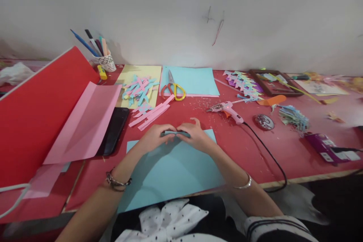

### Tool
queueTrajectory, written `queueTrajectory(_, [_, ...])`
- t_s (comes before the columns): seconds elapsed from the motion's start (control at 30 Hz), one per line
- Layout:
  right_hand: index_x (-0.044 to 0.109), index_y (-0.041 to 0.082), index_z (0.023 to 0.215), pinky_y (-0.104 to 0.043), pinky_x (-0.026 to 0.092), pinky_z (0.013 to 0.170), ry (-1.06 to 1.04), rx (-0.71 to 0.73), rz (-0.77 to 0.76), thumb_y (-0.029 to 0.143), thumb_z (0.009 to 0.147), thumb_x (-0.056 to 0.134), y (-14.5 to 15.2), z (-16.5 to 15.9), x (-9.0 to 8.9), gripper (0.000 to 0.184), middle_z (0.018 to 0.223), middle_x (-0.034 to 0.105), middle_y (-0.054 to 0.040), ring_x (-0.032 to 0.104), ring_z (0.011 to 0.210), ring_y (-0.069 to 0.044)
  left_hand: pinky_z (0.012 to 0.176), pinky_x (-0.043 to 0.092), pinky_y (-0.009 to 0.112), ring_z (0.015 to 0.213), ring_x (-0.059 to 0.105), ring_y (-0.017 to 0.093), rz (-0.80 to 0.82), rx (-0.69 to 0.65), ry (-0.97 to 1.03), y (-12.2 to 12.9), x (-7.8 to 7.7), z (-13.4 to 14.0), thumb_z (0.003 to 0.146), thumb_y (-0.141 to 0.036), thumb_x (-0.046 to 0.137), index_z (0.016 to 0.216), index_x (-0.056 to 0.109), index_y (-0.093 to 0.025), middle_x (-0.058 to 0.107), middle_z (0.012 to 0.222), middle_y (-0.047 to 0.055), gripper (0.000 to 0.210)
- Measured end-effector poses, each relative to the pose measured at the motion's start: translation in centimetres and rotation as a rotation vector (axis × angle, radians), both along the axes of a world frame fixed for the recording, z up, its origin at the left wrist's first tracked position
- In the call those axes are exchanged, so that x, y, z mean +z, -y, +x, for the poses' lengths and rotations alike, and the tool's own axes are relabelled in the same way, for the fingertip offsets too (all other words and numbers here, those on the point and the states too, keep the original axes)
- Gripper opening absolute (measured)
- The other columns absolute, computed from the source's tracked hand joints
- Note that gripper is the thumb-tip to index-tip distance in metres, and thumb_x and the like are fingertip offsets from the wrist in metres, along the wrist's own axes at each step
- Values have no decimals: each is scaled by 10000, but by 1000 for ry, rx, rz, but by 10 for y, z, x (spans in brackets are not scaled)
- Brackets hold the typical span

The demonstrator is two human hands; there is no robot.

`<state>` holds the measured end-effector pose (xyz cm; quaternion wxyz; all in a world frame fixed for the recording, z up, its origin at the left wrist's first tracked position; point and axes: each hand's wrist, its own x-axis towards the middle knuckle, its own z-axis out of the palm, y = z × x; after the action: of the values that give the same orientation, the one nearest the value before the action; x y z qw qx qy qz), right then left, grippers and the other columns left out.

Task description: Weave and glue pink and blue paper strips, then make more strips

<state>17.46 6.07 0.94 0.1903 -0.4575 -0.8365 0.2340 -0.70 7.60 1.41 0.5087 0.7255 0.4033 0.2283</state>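
A light blue sheet of paper lies in front of me and reaches over the table's front edge. At its far edge, my left hand and my right hand meet, fingertips almost touching. Between them they pinch a narrow folded piece of blue paper. Whether this is the sheet's own rolled edge or a separate strip, I cannot tell. Just beyond my hands lie pink paper strips and a pair of scissors with red and yellow handles.
To the right sit a pink glue gun with its black cord, a round ornament, a fringed paper bundle and a purple power strip. On the left are a phone, pink paper, a red board and a pen cup.
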Motion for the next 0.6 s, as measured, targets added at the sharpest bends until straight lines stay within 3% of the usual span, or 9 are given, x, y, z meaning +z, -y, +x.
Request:
queueTrajectory(0.1, [573,188,777,-383,206,872,52,-17,-48,290,872,424,-1,0,0,204,760,639,-14,554,741,-145,580,424,230,575,538,121,29,29,2,1,1,0,697,-373,546,774,600,-175,631,694,-10,219])
queueTrajectory(0.2, [586,190,761,-365,188,851,44,-86,-4,305,887,397,-2,1,1,255,765,639,-12,545,731,-139,661,437,242,694,574,145,62,99,9,0,0,-3,690,-359,553,823,602,-181,655,800,5,227])
queueTrajectory(0.4, [598,203,707,-354,173,828,-4,-186,51,309,872,426,-3,4,1,261,721,643,6,551,705,-134,605,438,251,614,566,148,88,238,1,-4,-5,-7,718,-430,522,818,602,-166,653,693,20,294])
queueTrajectory(0.6, [610,209,737,-351,186,796,-9,-197,70,337,867,423,-3,4,0,261,747,669,1,571,711,-143,596,440,247,628,569,153,97,264,11,-6,-6,-7,728,-478,503,804,633,-162,671,693,33,350])
